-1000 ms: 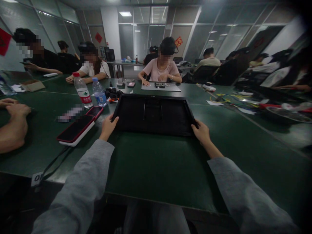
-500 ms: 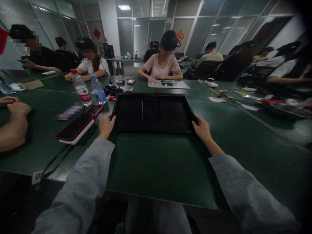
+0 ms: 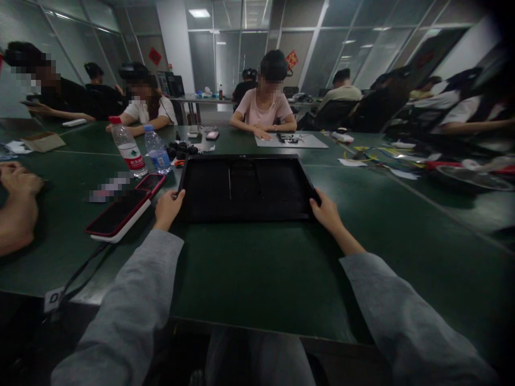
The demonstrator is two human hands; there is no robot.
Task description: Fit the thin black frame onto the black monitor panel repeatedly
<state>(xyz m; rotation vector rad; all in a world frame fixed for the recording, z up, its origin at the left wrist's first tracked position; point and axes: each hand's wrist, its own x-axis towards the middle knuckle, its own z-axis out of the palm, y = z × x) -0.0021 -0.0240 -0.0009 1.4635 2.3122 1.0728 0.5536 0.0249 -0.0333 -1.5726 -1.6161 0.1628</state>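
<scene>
A black rectangular tray-like panel (image 3: 277, 195) with a raised rim lies in front of me on the green table (image 3: 257, 268). Two thin upright lines show in its middle. My left hand (image 3: 169, 208) grips its left edge, thumb on the rim and fingers mostly hidden beyond it. At the right edge, my right hand (image 3: 325, 210) holds the panel the same way, thumb on top. Left of my left hand lies a phone in a red case (image 3: 120, 212) on a white block (image 3: 129, 225).
Two bottles, one red-capped (image 3: 131, 153) and one blue-capped (image 3: 156, 153), stand beyond my left hand. Another person's arm (image 3: 18, 209) rests at far left. Across the table, a person in pink (image 3: 265, 107) touches a white sheet (image 3: 317, 141). Cables (image 3: 374, 155) and a bowl (image 3: 470, 179) lie right.
The whole view has shifted slightly, moving the scene and panel a little left in the picture. Both my hands keep their hold. The white sheet opposite has moved right.
</scene>
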